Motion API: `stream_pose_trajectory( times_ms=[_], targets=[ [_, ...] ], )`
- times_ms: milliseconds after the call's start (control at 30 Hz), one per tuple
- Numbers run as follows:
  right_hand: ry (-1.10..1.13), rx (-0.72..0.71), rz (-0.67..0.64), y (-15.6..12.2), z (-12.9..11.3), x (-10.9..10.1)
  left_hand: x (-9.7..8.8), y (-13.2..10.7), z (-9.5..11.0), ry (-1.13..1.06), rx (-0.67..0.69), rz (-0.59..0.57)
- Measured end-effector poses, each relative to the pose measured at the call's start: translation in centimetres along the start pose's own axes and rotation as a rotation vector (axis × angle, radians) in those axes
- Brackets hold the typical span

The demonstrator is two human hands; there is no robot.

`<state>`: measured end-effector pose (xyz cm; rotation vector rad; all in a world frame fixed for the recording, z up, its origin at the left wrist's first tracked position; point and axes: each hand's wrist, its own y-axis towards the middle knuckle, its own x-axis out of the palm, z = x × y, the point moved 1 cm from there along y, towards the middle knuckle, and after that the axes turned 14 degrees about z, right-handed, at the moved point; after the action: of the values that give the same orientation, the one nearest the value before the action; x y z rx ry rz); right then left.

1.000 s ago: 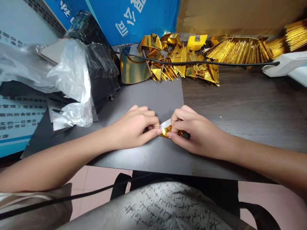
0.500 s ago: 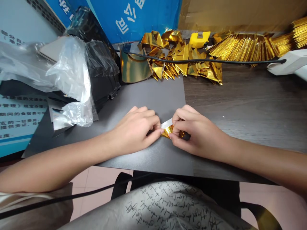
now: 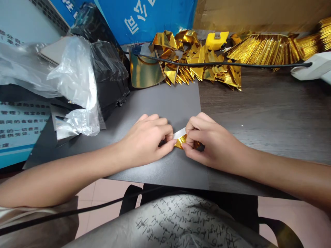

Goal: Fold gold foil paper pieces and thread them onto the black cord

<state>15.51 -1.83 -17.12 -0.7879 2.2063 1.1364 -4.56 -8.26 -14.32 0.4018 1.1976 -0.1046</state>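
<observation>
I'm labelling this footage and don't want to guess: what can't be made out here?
All in the head view:
- Both ends of the white strip and the full outline of the gold foil: covered by the left hand and right hand.
- The rest of the blue panel: cut off by the top edge.
- The white object: cut off by the right edge.
- The pale speck: too small to identify.

The right hand hides part of a gold foil piece and 1 end of a white strip; the left hand seems to cover the other. A white object and gold fringe run off the right edge. 1 pale speck is too small to identify.
</observation>
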Motion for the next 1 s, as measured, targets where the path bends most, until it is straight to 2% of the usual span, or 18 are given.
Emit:
stream_pose_trajectory(
  times_ms=[333,500,733,1000],
  targets=[
    [-0.032,-0.009,-0.008,0.02,-0.1,0.0,0.02,0.01,-0.02,-0.004,-0.017,-0.019],
    [-0.036,-0.018,0.001,-0.04,-0.09,0.18,0.19,-0.11,-0.09,-0.001,-0.015,0.013],
    [-0.116,-0.11,0.022,-0.18,-0.25,0.0,0.45,-0.27,-0.24,0.006,0.007,0.058],
    [-0.158,-0.176,0.055,-0.41,-0.22,-0.29,-0.16,-0.07,0.14,0.028,-0.03,-0.018]
  ],
)
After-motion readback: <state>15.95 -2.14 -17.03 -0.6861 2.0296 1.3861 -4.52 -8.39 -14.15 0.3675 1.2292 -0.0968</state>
